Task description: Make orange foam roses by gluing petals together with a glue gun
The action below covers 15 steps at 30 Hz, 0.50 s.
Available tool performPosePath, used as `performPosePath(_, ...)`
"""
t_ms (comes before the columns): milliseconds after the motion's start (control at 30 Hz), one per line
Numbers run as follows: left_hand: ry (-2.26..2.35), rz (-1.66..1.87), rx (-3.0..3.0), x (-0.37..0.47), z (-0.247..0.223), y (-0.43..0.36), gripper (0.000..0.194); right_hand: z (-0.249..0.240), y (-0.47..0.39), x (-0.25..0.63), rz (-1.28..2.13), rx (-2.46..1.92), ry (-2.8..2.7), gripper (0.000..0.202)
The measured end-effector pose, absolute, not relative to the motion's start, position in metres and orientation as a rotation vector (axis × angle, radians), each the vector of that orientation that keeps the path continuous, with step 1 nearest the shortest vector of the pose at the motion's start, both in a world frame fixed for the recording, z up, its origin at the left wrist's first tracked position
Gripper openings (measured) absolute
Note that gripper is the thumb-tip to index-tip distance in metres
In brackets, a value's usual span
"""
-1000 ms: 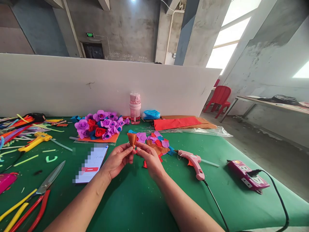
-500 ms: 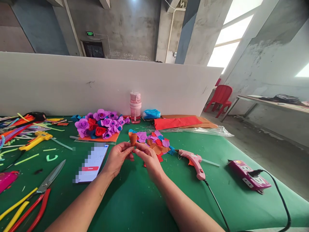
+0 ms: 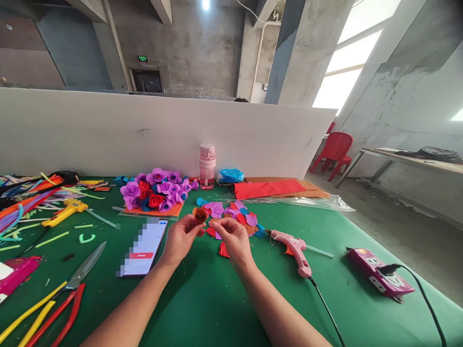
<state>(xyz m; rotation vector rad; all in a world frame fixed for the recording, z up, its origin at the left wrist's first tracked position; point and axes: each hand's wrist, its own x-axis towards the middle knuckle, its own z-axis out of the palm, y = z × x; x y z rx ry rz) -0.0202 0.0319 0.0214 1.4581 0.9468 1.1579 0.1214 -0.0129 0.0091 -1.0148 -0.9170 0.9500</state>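
Observation:
A small brown paper flower is pinched between the fingers of my left hand, its rolled centre facing me. Close beside it, my right hand has its thumb and forefinger pressed together; whatever is between them is too small to make out. Just past my hands lies a loose pile of purple, red, blue and brown petals. One red petal rests nearer me. At the back left, finished purple and red flowers sit bunched on an orange sheet.
Right of my hands lies a pink glue gun, its cord running towards a magenta power strip. On the left are a phone, large scissors and a yellow glue gun. A pink bottle stands behind.
The brown flower has tipped from upright towards me, so its spiral centre shows. My right hand has drawn slightly away from it. The whole view has shifted a little.

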Motion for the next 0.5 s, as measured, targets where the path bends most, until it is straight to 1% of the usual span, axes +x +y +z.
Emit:
performPosePath(133, 0.933, 1.158, 1.603, -0.022, 0.021, 0.028, 0.019, 0.011, -0.013, 0.122, 0.948, -1.050, -0.963, 0.036)
performPosePath(300, 0.956, 1.188, 1.731, -0.022, 0.024, 0.025, 0.013, 0.017, -0.018, 0.119, 1.033, -0.898, -1.113, 0.039)
performPosePath(400, 0.985, 1.176, 1.739, -0.021, 0.027, 0.024, 0.013, 0.013, -0.017, 0.120, 0.968, -0.917, -1.215, 0.044)
performPosePath(500, 0.963, 1.119, 1.765, -0.021, 0.027, 0.022, 0.015, 0.006, -0.013, 0.122, 0.871, -0.992, -1.272, 0.037)
